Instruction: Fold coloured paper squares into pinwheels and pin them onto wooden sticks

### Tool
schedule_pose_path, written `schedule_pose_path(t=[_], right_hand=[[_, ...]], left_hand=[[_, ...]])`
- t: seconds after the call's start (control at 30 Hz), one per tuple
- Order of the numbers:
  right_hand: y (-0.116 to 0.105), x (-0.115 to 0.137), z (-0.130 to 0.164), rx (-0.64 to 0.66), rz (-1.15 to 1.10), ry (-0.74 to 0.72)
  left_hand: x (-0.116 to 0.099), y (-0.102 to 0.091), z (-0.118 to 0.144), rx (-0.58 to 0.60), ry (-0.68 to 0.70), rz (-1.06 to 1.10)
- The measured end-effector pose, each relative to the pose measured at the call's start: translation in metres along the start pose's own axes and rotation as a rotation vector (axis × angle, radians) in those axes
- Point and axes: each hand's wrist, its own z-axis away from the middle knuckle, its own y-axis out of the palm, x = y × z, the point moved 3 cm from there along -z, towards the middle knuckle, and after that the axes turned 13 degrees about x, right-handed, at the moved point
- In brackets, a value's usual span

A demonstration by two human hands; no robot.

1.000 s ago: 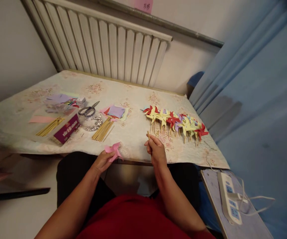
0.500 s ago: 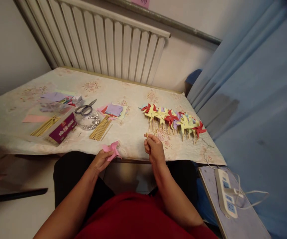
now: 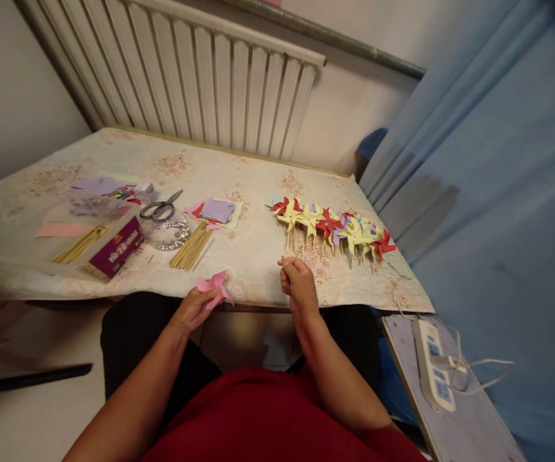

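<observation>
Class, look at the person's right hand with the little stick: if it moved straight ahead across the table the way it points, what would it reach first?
Probably the row of finished pinwheels. The right hand holds a wooden stick pointing up and away, and only bare tablecloth lies between. Depth is hard to judge from this one view.

a pink paper pinwheel (image 3: 215,287), folded, blades tilted, sits pinched at the table's near edge; a thin wooden stick (image 3: 284,261) stands nearly upright, well apart.

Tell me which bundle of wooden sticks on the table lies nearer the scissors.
The loose bundle of sticks just right of the round tin, close below the scissors. The other bundle lies farther left, beside the purple box.
</observation>
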Motion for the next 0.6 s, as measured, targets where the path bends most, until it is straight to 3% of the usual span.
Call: schedule_pose_path(t=[0.6], right_hand=[[-0.003, -0.002, -0.0011, 0.025, -0.029, 0.003]], left_hand=[[-0.0013, 0.0021, 0.0014, -0.03, -0.009, -0.021]])
